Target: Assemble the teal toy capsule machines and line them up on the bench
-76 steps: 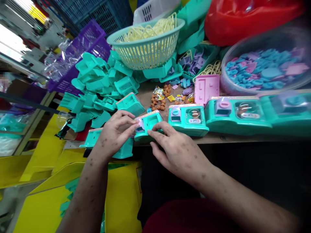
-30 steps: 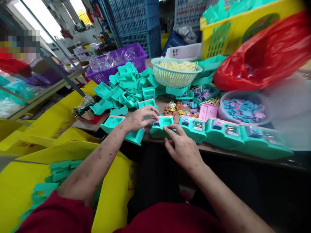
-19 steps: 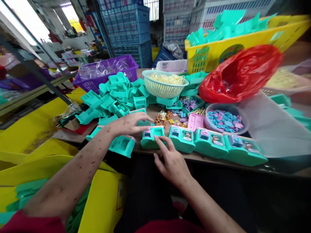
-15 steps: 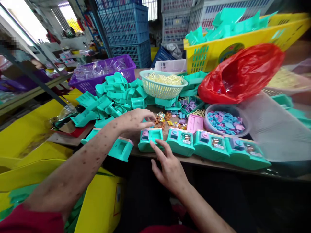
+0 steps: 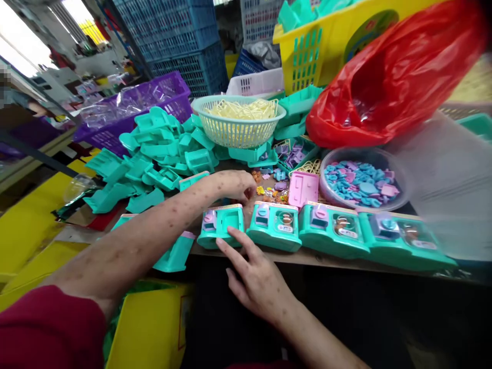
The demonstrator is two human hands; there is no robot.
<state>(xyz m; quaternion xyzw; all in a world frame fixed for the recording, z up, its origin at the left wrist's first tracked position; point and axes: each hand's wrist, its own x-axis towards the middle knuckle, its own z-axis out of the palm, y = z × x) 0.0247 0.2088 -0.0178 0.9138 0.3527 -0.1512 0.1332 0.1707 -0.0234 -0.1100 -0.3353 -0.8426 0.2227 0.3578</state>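
Observation:
My left hand [image 5: 240, 184] reaches over the table behind the front row, its fingers curled down beside small orange and yellow pieces [image 5: 277, 195]. Whatever is between the fingertips is hidden. My right hand [image 5: 259, 282] has its fingers spread, with two fingertips at the front of a teal toy housing [image 5: 230, 219]. That housing carries a purple part with a pink knob, and its right recess is open. To its right stand more teal toy housings [image 5: 273, 237] in a row, with clear round windows showing brown pieces. A pink panel [image 5: 303, 188] lies behind them.
Teal shells [image 5: 161, 148] are heaped at the left. A pale basket [image 5: 240, 128] holds yellow loops. Blue and pink parts fill a clear bowl [image 5: 326, 192]. A red plastic bag [image 5: 334, 125] leans by a yellow crate [image 5: 290, 66]. A purple crate [image 5: 180, 92] stands behind.
My left hand has lowered, and its fingers have curled down toward the small pieces. My right hand stays at the same teal housing. The view has tilted and moved closer.

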